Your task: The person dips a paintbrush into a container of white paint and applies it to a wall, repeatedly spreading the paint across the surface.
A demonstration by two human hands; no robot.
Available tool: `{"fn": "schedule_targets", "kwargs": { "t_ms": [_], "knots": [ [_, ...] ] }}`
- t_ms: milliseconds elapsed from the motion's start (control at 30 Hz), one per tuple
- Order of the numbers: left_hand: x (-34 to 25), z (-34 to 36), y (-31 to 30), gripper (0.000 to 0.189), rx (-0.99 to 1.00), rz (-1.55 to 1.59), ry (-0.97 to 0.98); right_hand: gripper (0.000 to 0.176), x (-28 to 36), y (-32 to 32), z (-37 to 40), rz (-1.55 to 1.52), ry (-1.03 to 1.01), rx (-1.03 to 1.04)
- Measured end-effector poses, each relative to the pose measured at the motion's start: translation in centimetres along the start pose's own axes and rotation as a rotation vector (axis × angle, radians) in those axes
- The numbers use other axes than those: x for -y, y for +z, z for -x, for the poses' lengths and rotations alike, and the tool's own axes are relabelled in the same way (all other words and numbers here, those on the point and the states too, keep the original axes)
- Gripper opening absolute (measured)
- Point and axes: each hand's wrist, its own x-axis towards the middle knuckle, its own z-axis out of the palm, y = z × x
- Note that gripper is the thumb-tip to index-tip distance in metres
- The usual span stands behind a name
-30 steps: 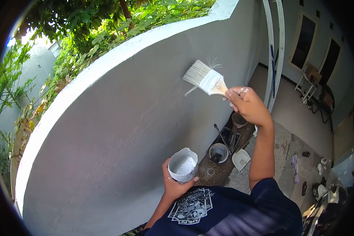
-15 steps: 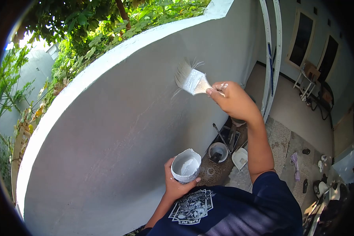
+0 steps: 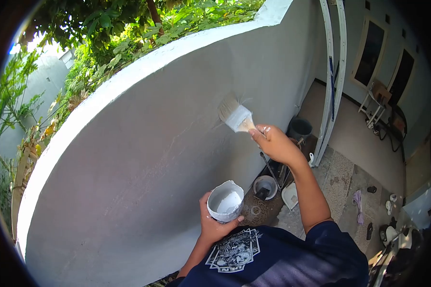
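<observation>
My right hand (image 3: 276, 142) is closed round the wooden handle of a wide paintbrush (image 3: 238, 117), its ferrule smeared with white paint. The bristles point up and left and press against the grey wall (image 3: 129, 158), some splaying out at the side. White paint spots mark my right fingers. Low in front of my chest, my left hand (image 3: 215, 225) is wrapped round a small paint pot (image 3: 225, 201). White paint lies inside the pot, and its rim is uneven and crusted.
At the wall's foot stand a round bucket (image 3: 265, 187), a white dustpan-like tray (image 3: 290, 195) and a dark bucket (image 3: 300, 128). Tall pale metal poles (image 3: 336, 81) rise at the right. Leafy plants (image 3: 115, 52) grow behind the wall's curved top. Footwear and a cloth (image 3: 358, 205) lie on the floor.
My right hand has moved the paintbrush downward and slightly right along the wall. My left hand keeps the paint pot in nearly the same place.
</observation>
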Motion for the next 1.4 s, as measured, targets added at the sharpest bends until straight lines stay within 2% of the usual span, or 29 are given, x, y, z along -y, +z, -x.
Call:
{"fn": "schedule_targets", "kwargs": {
  "t_ms": [100,167,200,267,333,400,533,667,833,900,1067,1200,1267,1367,1400],
  "knots": [
    [-0.1,-0.1,-0.1,0.099,0.007,-0.011,0.053,0.039,-5.9,2.5,1.6,0.033,0.155,0.106],
    [-0.5,0.0,-0.1,0.099,0.007,-0.017,0.046,0.038,-9.8,3.4,2.7,-0.010,0.358,0.223],
    [-0.7,0.2,-0.2,0.099,0.006,-0.016,0.044,0.038,-12.2,3.9,3.5,-0.010,0.360,0.224],
    [-0.9,0.3,-0.3,0.099,0.006,0.007,0.031,0.035,-15.7,4.2,4.4,0.228,0.400,0.241],
    [-0.6,0.2,-0.3,0.099,0.011,0.025,0.053,0.031,-11.7,3.5,4.2,0.161,0.453,0.261],
    [-0.3,0.3,-0.4,0.099,0.021,0.044,0.062,0.030,-6.8,2.3,2.8,-0.239,0.259,0.140],
    [-0.5,0.6,-0.6,0.106,0.048,-0.004,0.016,0.028,5.6,-2.6,-0.6,-0.265,-0.011,0.027],
    [-0.1,0.8,-0.4,0.107,0.014,0.034,0.055,0.027,9.1,-5.0,-1.5,-0.267,-0.088,-0.015],
    [-0.2,0.9,-0.8,0.107,0.028,0.000,0.028,0.031,9.4,-5.6,-1.0,-0.461,-0.130,-0.160],
    [-0.3,0.9,-0.9,0.106,0.036,-0.004,0.015,0.032,8.9,-4.9,-1.3,-0.408,-0.104,-0.117],
    [-0.3,0.8,-0.9,0.099,0.016,-0.019,0.036,0.034,3.1,-0.8,-0.9,-0.307,0.011,0.015],
    [-1.0,0.5,-1.0,0.099,0.030,-0.022,0.012,0.039,-3.4,1.6,1.5,-0.300,0.290,0.168],
    [-1.1,0.2,-1.2,0.100,0.054,-0.023,0.037,0.040,-8.0,3.3,2.8,-0.308,0.459,0.258],
    [-1.3,0.1,-1.2,0.101,0.083,-0.002,0.034,0.035,-16.2,7.3,5.2,-0.208,0.519,0.262],
    [-1.1,0.2,-1.2,0.101,0.088,-0.003,0.032,0.034,-18.9,8.5,6.0,0.104,0.508,0.292]
  ]
}}
